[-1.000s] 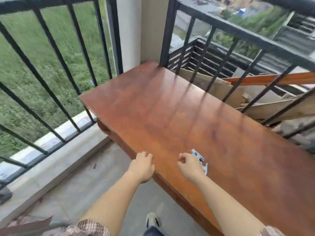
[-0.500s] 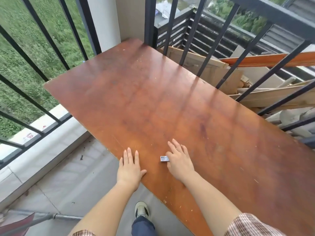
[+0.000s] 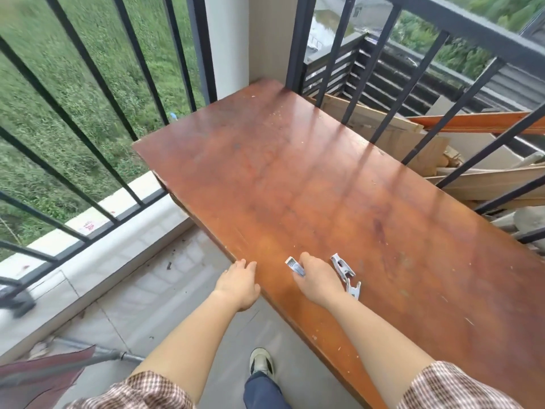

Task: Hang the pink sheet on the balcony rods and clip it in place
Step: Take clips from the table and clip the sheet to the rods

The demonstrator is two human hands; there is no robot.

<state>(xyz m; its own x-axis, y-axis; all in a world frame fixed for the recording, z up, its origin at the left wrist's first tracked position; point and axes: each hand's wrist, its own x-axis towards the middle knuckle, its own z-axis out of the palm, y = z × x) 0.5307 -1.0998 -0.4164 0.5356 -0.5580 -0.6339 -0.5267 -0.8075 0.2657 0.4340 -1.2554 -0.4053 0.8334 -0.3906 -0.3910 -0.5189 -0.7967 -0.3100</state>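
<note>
My right hand (image 3: 317, 280) rests on the brown wooden table (image 3: 324, 178) near its front edge, fingers curled around a white clothes clip (image 3: 294, 266) whose end sticks out to the left. Two more white clips (image 3: 343, 268) lie on the table just right of that hand. My left hand (image 3: 239, 283) touches the table's front edge with loosely curled fingers and holds nothing. Black balcony rods (image 3: 460, 31) run along the far side and the left. No pink sheet is in view.
Wooden boards and scrap (image 3: 460, 154) are piled beyond the railing on the right. A low white ledge (image 3: 97, 222) runs under the left railing. A dark red cloth on a metal pole (image 3: 50, 370) lies on the floor at bottom left. My shoe (image 3: 261, 361) stands below the table.
My right hand was flat over the clips half a second ago; now it has curled around one, and two lie uncovered beside it. My left hand slid from the tabletop to the edge.
</note>
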